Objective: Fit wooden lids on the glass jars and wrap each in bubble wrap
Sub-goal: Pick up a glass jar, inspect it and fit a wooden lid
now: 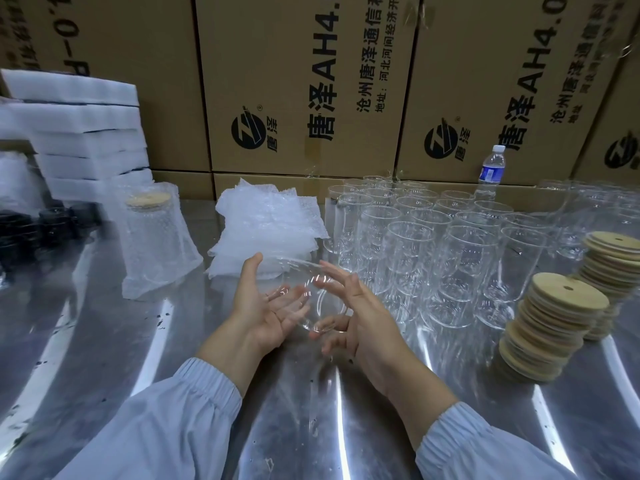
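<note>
One glass jar (317, 306), lidless and tilted, hangs above the steel table (294, 410) between our two hands. The left hand (266, 303) cradles it palm-up with relaxed fingers. The right hand (360, 313) presses its side with fingers nearly straight. Neither hand curls round it. Just behind lies a pile of bubble wrap sheets (266, 226), and left of that stands a wrapped jar (156, 244) with its wooden lid on. To the right we see crowded empty jars (433, 244), then two stacks of wooden lids (550, 327). A water bottle (491, 171), foam slabs (90, 140) and printed cartons (304, 81) close the back.
</note>
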